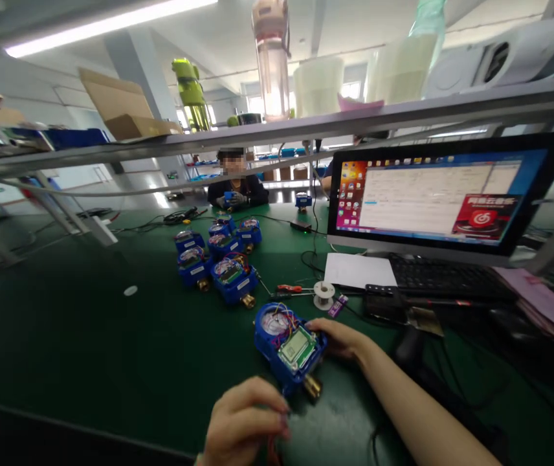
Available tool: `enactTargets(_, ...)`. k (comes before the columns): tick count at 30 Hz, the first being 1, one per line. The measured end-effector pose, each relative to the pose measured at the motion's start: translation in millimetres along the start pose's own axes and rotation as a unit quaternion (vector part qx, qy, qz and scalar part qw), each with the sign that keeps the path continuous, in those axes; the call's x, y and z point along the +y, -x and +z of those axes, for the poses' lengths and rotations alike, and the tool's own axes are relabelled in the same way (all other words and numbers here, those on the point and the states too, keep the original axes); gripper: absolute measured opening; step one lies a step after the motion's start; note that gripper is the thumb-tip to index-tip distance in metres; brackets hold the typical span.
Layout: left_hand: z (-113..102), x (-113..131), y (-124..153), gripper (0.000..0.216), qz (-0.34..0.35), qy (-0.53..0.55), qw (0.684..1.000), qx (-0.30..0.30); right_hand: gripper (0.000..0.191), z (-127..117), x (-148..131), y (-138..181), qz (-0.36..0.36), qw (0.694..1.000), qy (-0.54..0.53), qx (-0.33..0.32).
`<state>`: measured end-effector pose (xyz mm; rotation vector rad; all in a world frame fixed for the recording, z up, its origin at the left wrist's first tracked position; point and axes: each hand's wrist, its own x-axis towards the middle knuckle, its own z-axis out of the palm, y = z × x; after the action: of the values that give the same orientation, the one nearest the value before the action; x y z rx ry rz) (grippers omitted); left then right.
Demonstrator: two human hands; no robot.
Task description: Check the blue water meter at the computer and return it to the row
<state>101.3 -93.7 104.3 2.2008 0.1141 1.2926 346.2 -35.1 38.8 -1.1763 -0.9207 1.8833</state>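
Note:
A blue water meter [288,348] with an open top, a green circuit board, coloured wires and a brass fitting lies on the green table [87,336] in front of me. My right hand [338,338] grips its right side. My left hand [245,417] is curled at the meter's near end, fingertips touching its lower edge, where red wires hang just below it. Whether the left hand pinches something is hidden by the fingers.
Several more blue meters [223,259] cluster further back on the table. A monitor [444,194], keyboard [446,278], paper sheet [357,270], solder spool [324,293] and red-handled tool [289,288] lie to the right. A co-worker [235,184] sits opposite. A shelf [277,133] runs overhead.

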Motion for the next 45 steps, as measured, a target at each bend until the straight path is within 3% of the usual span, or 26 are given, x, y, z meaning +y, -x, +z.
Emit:
enactTargets(4, 2, -20, 12, 0.018, -0.04, -0.026, 0.998, 0.049, 0.04, 2, -3, -5, 0.025, 1.0, -0.01, -0.015)
enactTargets(10, 3, -31, 25, 0.019, -0.056, -0.047, 0.993, 0.096, 0.052, 24, -6, 11, -0.097, 0.992, 0.068, 0.053)
enactTargets(13, 5, -36, 24, 0.022, -0.058, -0.038, 0.993, 0.098, 0.055, 31, -5, 14, -0.103, 0.987, 0.086, 0.089)
enactTargets(17, 5, -44, 22, 0.025, -0.071, -0.034, 0.992, 0.102, 0.056, 33, -2, 12, -0.12, 0.984, 0.095, 0.091)
enactTargets(35, -16, -54, 7, 0.013, -0.052, -0.054, 0.997, -0.021, 0.055, 30, 1, 10, -0.133, 0.98, 0.118, 0.09)
enactTargets(40, -20, -52, 8, 0.016, -0.061, -0.076, 0.993, -0.061, 0.054, 30, 0, 11, -0.139, 0.978, 0.135, 0.079)
enactTargets(45, -23, -52, 10, 0.016, -0.043, -0.141, 0.987, -0.065, 0.053, 30, -3, 11, -0.145, 0.974, 0.159, 0.074)
